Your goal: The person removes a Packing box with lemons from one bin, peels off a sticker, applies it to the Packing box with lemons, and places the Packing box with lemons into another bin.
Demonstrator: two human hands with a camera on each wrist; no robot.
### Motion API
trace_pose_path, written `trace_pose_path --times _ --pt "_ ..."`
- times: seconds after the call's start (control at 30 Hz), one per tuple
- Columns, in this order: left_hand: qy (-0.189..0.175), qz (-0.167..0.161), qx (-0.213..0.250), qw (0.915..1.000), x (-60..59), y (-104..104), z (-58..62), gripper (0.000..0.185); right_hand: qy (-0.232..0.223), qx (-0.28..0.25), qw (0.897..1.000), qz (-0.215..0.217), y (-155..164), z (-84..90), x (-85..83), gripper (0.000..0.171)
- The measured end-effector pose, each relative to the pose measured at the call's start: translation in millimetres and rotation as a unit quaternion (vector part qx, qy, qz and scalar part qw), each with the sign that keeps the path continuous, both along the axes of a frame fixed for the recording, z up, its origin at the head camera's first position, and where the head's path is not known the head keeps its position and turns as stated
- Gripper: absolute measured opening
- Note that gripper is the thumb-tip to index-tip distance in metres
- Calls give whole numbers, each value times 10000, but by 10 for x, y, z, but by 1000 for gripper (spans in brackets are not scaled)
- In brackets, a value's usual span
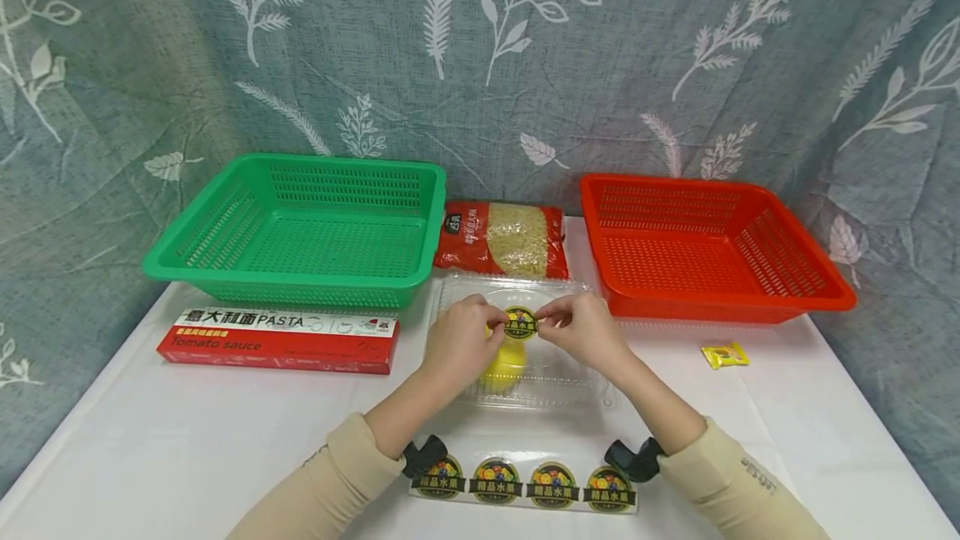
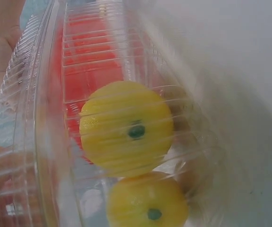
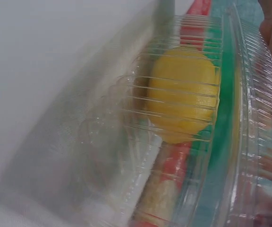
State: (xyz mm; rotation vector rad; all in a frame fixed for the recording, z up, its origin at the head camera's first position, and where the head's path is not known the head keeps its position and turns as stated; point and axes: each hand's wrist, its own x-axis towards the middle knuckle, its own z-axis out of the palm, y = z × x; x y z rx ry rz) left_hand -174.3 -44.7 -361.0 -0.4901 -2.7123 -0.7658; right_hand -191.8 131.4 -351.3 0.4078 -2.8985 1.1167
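Note:
A round black-and-gold sticker [image 1: 520, 323] is stretched between both hands over a clear plastic clamshell box [image 1: 570, 390]. My left hand [image 1: 463, 338] pinches its left edge between thumb and fingertips. Its right edge is pinched by my right hand [image 1: 585, 330]. Beneath them the box's lid is down. Through its ribbed wall, the left wrist view shows two yellow citrus fruits [image 2: 126, 128] with small green stem ends. From the other side, a yellow fruit [image 3: 183, 94] appears in the right wrist view. The hands partly cover the box from above.
A strip of matching stickers [image 1: 495, 486] lies at the front. Behind stand a green basket [image 1: 300, 280] at left and a red basket [image 1: 720, 307] at right, with a red pasta bag [image 1: 468, 252] between them. A red pasta box [image 1: 277, 347] lies left, a yellow wrapped candy [image 1: 725, 355] right.

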Motion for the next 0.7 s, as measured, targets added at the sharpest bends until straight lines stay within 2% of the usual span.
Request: trace_pose_path --times 0.13,0.47,0.7 --pt "11 -36 63 10000 5 -5 -3 7 29 49 10000 16 -8 0 2 11" --pt "-23 -98 429 9990 8 -63 18 8 454 120 9988 105 1 -24 13 5" --pt "-165 -93 511 9985 -1 -82 27 10 421 33 9990 157 20 -21 9 4"
